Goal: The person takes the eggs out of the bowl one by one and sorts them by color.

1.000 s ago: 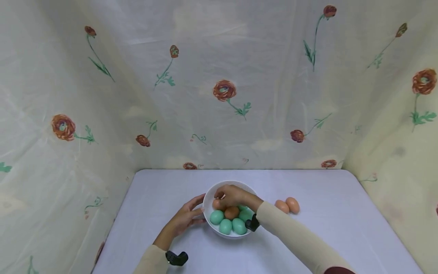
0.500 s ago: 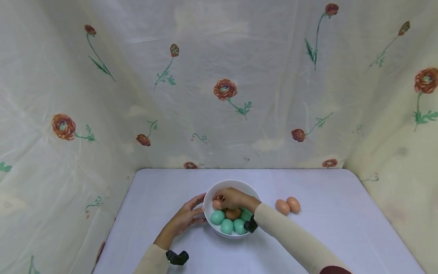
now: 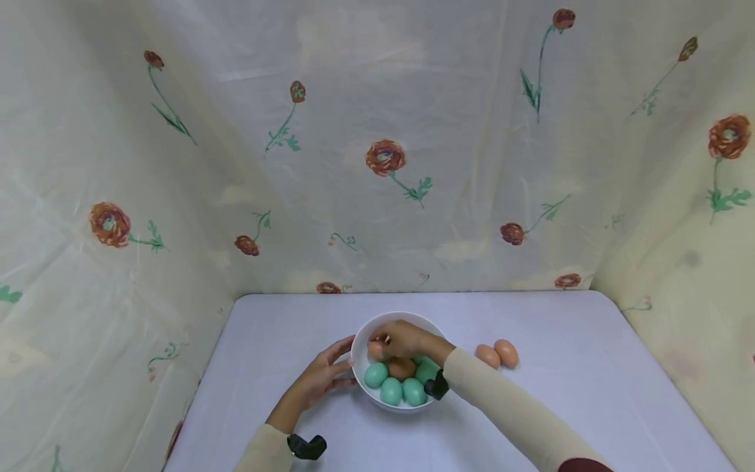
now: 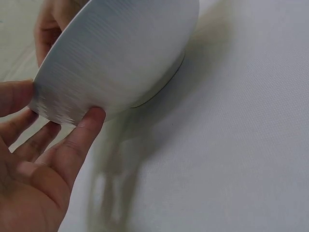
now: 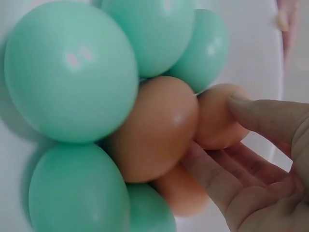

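Observation:
A white bowl (image 3: 369, 393) stands on the table, holding several mint-green eggs (image 3: 391, 391) and a few brown eggs (image 5: 154, 128). My right hand (image 3: 406, 339) reaches into it from the right and pinches a brown egg (image 5: 219, 116) at the bowl's far left side, thumb on top and fingers beneath. That egg lies against the middle brown one. Another brown egg (image 5: 183, 189) shows partly below the right hand's fingers. My left hand (image 3: 316, 375) steadies the bowl from the left, its spread, mostly straight fingers (image 4: 79, 145) touching the outer wall and rim.
Two more brown eggs (image 3: 497, 354) lie side by side on the white-covered table (image 3: 560, 406), right of the bowl, just beyond the right sleeve. A flowered curtain (image 3: 448, 98) hangs behind and along both sides.
Both hands stay at the bowl, and the right hand keeps the same brown egg between its fingers. The head view shifts only slightly.

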